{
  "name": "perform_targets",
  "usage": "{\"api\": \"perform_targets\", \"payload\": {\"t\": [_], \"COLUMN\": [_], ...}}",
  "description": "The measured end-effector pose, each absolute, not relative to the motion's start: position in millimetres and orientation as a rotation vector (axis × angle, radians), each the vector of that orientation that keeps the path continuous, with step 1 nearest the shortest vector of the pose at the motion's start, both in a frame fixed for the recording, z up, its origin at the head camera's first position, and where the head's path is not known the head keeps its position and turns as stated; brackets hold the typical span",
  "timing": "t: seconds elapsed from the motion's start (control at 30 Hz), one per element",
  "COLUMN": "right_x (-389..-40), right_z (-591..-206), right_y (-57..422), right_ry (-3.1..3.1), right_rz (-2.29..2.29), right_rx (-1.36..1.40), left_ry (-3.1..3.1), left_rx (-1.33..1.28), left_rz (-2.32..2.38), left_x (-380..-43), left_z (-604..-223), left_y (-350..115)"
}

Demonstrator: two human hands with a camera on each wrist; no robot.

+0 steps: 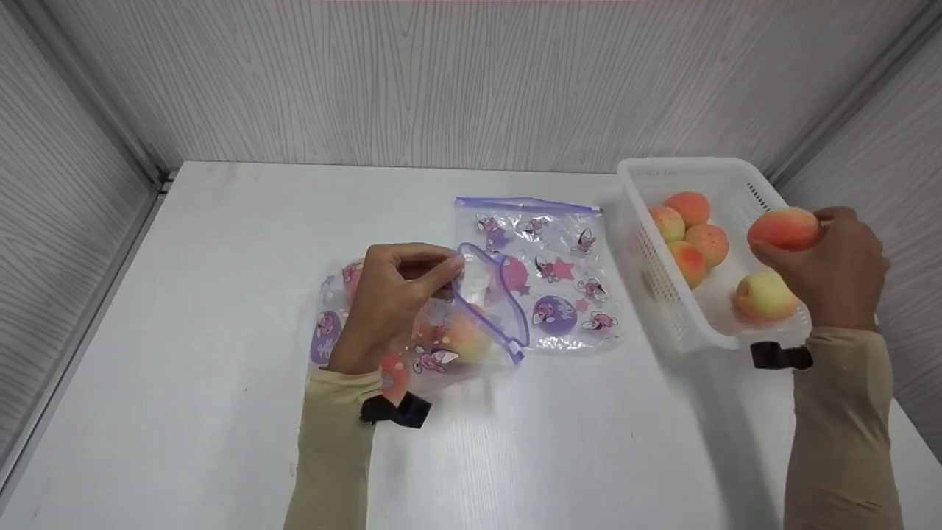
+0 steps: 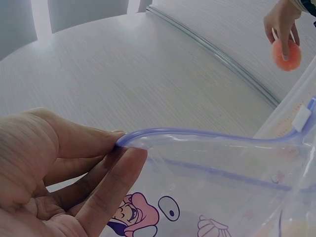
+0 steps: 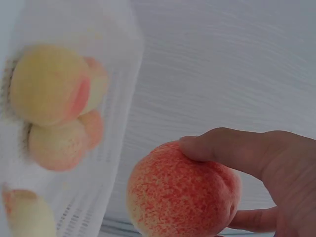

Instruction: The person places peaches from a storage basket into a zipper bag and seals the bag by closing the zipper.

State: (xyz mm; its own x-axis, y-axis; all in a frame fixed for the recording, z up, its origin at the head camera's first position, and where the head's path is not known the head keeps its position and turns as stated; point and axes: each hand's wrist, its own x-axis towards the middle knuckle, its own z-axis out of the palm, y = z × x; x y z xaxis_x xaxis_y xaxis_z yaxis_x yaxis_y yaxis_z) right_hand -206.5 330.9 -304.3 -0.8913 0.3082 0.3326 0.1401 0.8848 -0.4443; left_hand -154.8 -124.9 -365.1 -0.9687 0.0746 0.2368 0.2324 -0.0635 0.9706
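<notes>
My left hand [image 1: 394, 302] pinches the purple-edged rim of a clear zip bag [image 2: 177, 197] between thumb and fingers, and the bag's mouth gapes. Pink and purple cartoon prints cover the bag, and a yellow-red peach [image 1: 465, 335] shows through its plastic. On the right, my right hand [image 1: 839, 269] grips a red-orange peach [image 3: 182, 192] above the white basket [image 1: 640, 213]. The thumb lies along the peach's side in the right wrist view. Several more peaches sit in the basket, among them a pale yellow one [image 1: 767, 296] at its near end.
A second printed zip bag [image 1: 556, 313] lies flat on the white table [image 1: 544, 442], between the held bag and the basket. Pale wood-grain panels [image 1: 397, 81] rise behind the table and at both sides.
</notes>
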Motion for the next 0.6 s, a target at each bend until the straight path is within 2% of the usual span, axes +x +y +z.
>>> {"api": "perform_targets", "payload": {"t": [0.33,0.6], "right_x": [-201.1,-195.0], "right_z": [-292.1,-310.4], "right_y": [259.0,203.8], "right_ry": [-2.264,-2.110], "right_rz": [0.858,1.319], "right_rx": [-0.163,0.086], "left_ry": [-2.055,-2.059], "left_rx": [-0.336,-0.348], "left_rz": [-2.197,-2.185], "left_x": [-154.6,-154.7], "left_z": [-363.3,-365.0], "left_y": [-125.1,-125.3]}}
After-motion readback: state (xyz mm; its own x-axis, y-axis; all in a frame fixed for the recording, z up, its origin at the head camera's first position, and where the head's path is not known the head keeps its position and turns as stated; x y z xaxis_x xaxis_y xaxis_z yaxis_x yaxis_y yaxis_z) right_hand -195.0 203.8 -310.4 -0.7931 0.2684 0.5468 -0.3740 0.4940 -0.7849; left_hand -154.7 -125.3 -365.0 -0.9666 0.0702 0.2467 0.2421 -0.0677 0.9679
